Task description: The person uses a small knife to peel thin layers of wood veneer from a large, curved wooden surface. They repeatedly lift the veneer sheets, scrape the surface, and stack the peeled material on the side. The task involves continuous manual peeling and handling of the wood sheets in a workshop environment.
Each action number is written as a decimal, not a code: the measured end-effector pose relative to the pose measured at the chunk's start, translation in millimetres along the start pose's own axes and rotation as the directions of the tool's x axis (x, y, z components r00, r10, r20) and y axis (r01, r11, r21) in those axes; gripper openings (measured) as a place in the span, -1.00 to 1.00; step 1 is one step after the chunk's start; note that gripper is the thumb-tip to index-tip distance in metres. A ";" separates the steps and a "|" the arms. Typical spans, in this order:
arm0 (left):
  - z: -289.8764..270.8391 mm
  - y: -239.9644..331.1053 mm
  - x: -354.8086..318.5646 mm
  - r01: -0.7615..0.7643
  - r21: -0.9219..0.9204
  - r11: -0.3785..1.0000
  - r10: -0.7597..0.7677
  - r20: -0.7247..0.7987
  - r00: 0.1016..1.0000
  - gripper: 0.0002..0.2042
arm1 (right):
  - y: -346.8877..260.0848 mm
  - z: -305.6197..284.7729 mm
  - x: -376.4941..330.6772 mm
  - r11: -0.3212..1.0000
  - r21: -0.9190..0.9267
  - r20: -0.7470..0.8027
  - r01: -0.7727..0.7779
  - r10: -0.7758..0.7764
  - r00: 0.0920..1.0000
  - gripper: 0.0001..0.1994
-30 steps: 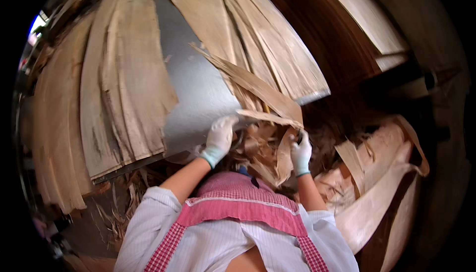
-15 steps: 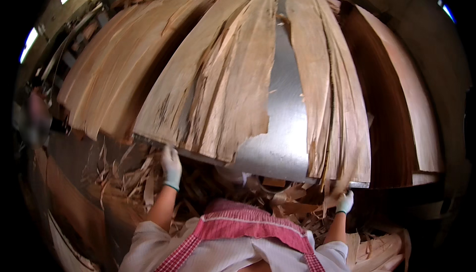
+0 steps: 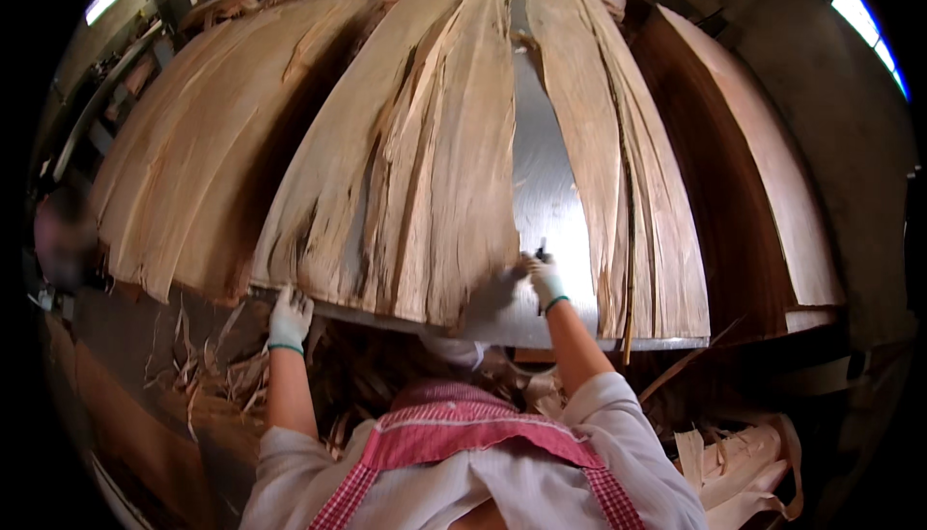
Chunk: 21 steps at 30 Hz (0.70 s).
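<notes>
Two gloved hands work the torn veneer sheet (image 3: 425, 173) on the metal table (image 3: 546, 202). The left hand (image 3: 288, 316) pinches its near corner; the right hand (image 3: 544, 277), fingers closed on the inner edge, steadies it. Since half a second ago, the right hand has risen from the scraps (image 3: 744, 467) below.

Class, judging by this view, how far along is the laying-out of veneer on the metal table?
Done: veneer sheets cover most of the metal table. In hand: the left hand grips the sheets' near edge; the right hand touches their torn edge. Left: a bare metal strip remains; scraps lie below.
</notes>
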<state>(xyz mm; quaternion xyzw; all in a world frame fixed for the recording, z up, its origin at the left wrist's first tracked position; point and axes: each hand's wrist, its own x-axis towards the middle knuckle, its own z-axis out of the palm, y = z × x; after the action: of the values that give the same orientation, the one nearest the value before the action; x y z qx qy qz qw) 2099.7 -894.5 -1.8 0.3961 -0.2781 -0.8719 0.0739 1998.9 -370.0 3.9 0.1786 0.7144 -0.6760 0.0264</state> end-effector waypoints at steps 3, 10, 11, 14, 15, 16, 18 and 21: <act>51.8 -14.3 -12.2 0.086 0.094 0.992 -0.067 -0.192 0.979 -0.68 | 32.4 15.0 40.5 0.959 -0.283 -0.094 0.000 -0.028 0.995 -0.83; 23.5 11.8 5.0 -0.093 0.256 0.962 0.191 -0.391 0.900 -0.64 | -9.9 29.5 14.8 0.907 0.353 -0.054 0.229 -0.225 0.973 -0.95; 26.5 10.6 5.3 -0.097 0.249 0.964 0.188 -0.373 0.909 -0.64 | -8.4 16.5 16.7 0.913 0.308 -0.062 0.270 -0.264 0.963 -0.93; 37.7 9.1 -0.6 -0.110 0.246 0.963 0.193 -0.343 0.920 -0.64 | -12.2 -2.7 13.3 0.966 0.057 -0.230 0.254 -0.235 0.945 -0.93; 35.5 10.5 0.9 -0.117 0.245 0.962 0.200 -0.349 0.915 -0.64 | -23.3 -0.6 3.4 0.967 -0.020 -0.282 0.255 -0.250 0.926 -0.92; 32.9 10.8 1.9 -0.124 0.244 0.962 0.207 -0.356 0.911 -0.65 | -17.1 -2.5 8.5 0.970 -0.071 -0.279 0.234 -0.245 0.929 -0.91; 30.1 6.5 2.8 -0.103 0.275 0.956 0.208 -0.390 0.897 -0.69 | -2.8 -9.6 11.5 0.966 -0.176 -0.280 0.190 -0.234 0.931 -0.91; 21.5 5.5 5.3 -0.097 0.288 0.953 0.216 -0.419 0.882 -0.73 | -4.6 1.8 3.1 0.985 -0.149 -0.251 0.084 -0.120 0.960 -0.90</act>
<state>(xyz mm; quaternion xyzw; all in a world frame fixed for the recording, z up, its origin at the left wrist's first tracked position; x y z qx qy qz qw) 2079.9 -891.8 9.3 0.5675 -0.3965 -0.7050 0.1541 1994.2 -371.2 7.3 0.2260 0.7647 -0.5967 -0.0901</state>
